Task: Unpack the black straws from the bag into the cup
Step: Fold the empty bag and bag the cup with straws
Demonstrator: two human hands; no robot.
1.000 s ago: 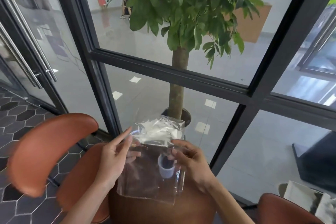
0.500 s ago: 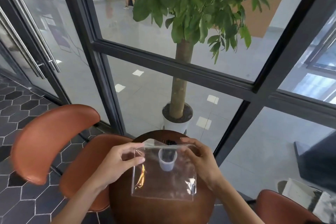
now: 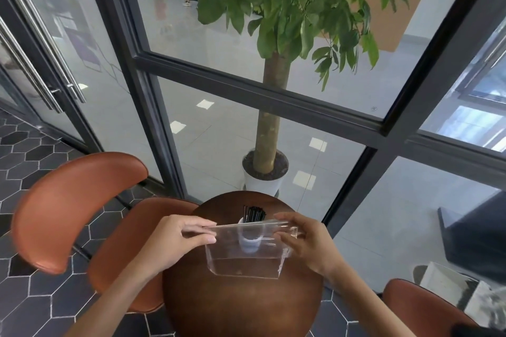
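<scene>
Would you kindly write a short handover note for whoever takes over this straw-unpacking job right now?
Left hand pinches the left top edge of the clear plastic bag; right hand pinches the right top edge, holding it above the round wooden table.
Black straws stand in the white cup behind the bag.
Done: the bag looks empty, with the straws in the cup.
Left: probably just set the bag aside.

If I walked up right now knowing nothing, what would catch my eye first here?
Probably the clear plastic bag, held up over the round wooden table by the left hand and the right hand, each pinching a top corner. Through and just behind it stands a small cup with black straws sticking out of it. Beyond the glass wall rises a big leafy potted tree.
</scene>
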